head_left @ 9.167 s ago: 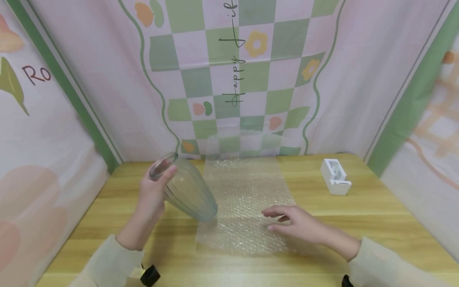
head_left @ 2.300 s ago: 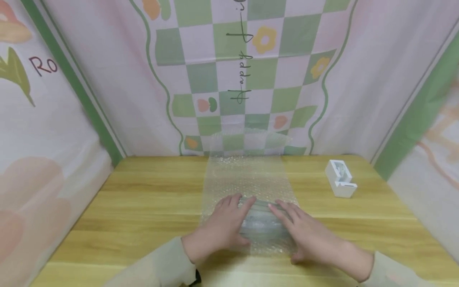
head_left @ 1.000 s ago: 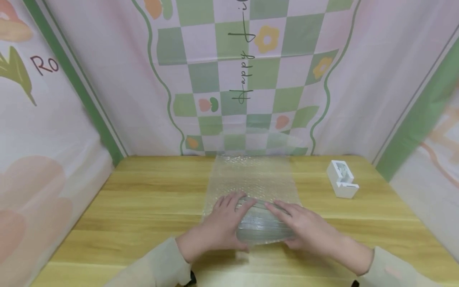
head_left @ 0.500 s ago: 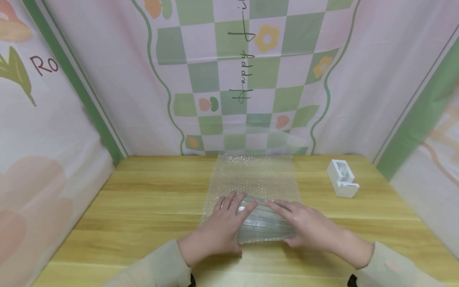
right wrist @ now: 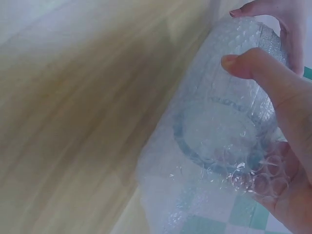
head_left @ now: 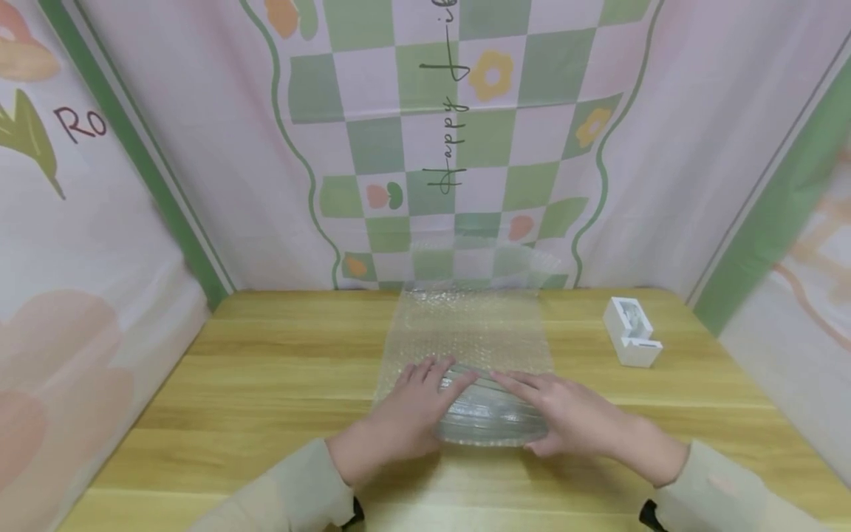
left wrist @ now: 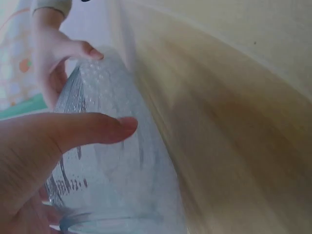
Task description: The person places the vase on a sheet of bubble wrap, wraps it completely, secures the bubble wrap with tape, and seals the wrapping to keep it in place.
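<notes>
A clear, ribbed glass vase lies on its side near the front of the table, with the near end of a bubble wrap sheet folded up over it. My left hand grips the vase's left end; the left wrist view shows that thumb across the wrapped glass, close to the rim. Around the other end curls my right hand. In the right wrist view, its thumb presses on the wrap and the fingers reach behind it. The round base shows through the bubbles.
The rest of the bubble wrap runs flat to the table's back edge and rises against the checkered curtain. A white tape dispenser stands at the back right of the wooden table. Fabric walls close in both sides.
Earlier my left hand held the vase tilted by its mouth, the right hand free. Now both hands hold it lying down. Lately the wrap's near edge has come up around it, the vase turning slightly.
</notes>
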